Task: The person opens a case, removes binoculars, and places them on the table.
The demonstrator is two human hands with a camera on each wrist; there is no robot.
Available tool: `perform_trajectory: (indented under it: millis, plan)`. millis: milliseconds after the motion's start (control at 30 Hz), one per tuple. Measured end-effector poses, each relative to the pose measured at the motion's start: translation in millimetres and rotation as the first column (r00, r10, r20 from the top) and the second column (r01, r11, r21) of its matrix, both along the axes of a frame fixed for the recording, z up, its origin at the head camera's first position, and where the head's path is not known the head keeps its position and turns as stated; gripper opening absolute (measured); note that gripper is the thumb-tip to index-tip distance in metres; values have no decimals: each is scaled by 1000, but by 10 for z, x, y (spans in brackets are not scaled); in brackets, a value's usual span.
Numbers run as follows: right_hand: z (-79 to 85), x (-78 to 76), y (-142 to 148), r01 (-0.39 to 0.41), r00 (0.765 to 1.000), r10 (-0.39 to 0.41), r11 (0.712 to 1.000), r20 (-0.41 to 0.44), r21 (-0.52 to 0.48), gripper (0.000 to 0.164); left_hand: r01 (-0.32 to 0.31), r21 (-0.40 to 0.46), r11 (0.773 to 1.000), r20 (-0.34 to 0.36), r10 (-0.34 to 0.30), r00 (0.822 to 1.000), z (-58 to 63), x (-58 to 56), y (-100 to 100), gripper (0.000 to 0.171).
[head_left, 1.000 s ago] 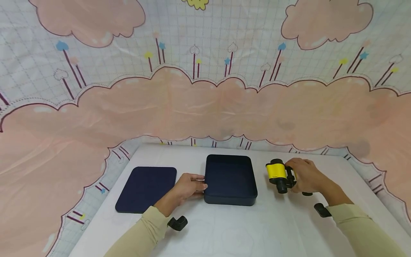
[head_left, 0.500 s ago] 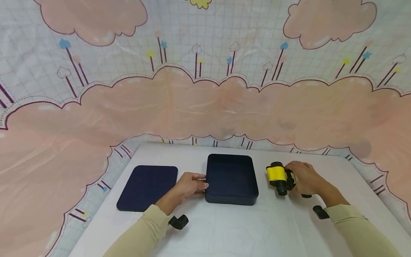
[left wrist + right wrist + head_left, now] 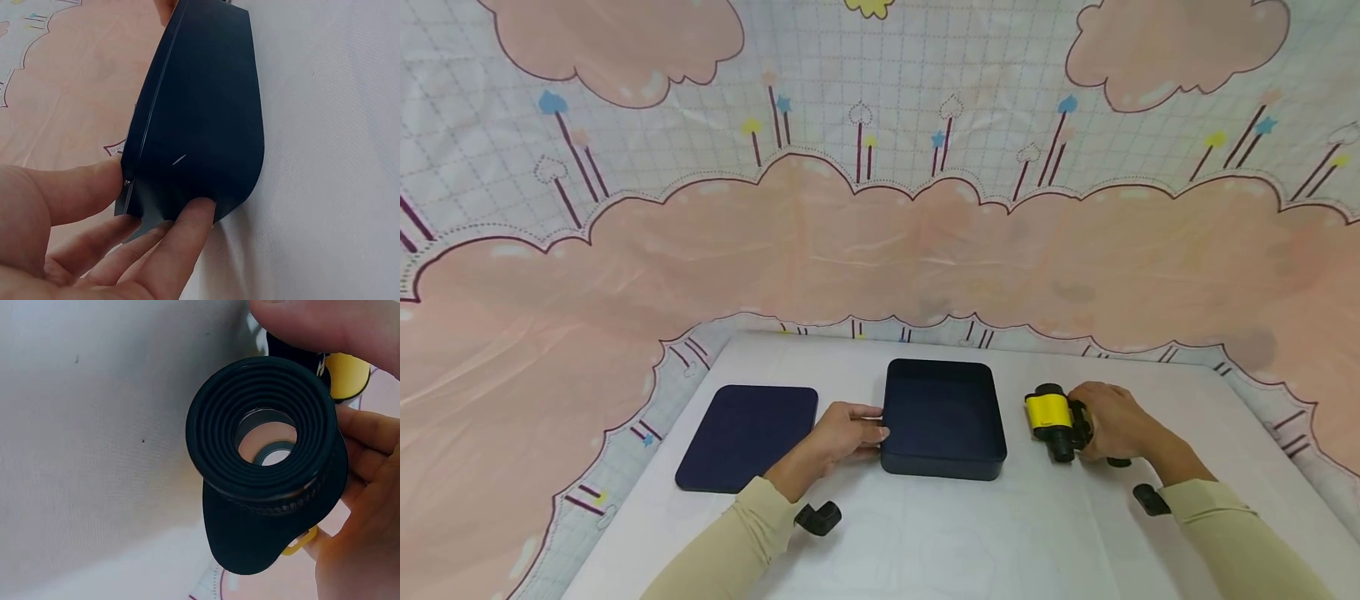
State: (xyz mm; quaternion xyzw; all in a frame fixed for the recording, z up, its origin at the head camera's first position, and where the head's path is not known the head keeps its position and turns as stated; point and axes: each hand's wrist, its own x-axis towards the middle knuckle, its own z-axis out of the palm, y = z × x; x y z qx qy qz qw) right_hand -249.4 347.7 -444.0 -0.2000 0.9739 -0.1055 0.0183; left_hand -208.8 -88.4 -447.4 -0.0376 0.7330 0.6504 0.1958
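In the head view, an open dark navy box (image 3: 940, 412) stands at the middle of the table with nothing inside. My left hand (image 3: 842, 433) holds its left wall: the thumb tip is at the rim, and in the left wrist view the fingers press the outer side wall (image 3: 200, 106). Yellow-and-black binoculars (image 3: 1049, 412) are right of the box, gripped by my right hand (image 3: 1116, 425) around the far barrel and centre. That barrel is mostly hidden in the head view. Seen from the right wrist, a ribbed eyepiece (image 3: 262, 375) faces the camera, with the palm and fingers along one side.
A flat navy lid (image 3: 748, 437) lies left of the box, partly behind my left forearm. The table (image 3: 970, 542) has a white cover, and a cloud-patterned cloth (image 3: 880, 250) rises behind it and along its sides.
My right hand and the binoculars have shifted slightly nearer to me. My left hand stays at the box, and the camera view has moved a little.
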Motion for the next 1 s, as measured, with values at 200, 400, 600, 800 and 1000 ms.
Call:
perform_trajectory:
  millis: [200, 400, 600, 800, 1000]
  plan:
    - [-49, -6, 30, 7, 1000, -7, 1000, 2, 3, 88, 4, 3, 1000, -7, -4, 1000, -32, -13, -1, 50]
    - [-77, -1, 51, 32, 998, -31, 999, 52, -9, 93, 7, 0, 1000, -12, -7, 1000, -45, -13, 1, 50]
    - [-54, 46, 68, 35, 997, -33, 999, 69, -15, 95, 8, -5, 1000, -20, -8, 1000, -49, -13, 15, 50]
    - [-52, 50, 71, 17, 998, -16, 1000, 53, -4, 93, -4, -18, 1000, -33, 3, 999, -43, -5, 26, 49]
    - [-99, 65, 75, 13, 999, -14, 1000, 29, 18, 96, -24, -64, 998, -64, 20, 998, -15, 22, 29, 50]
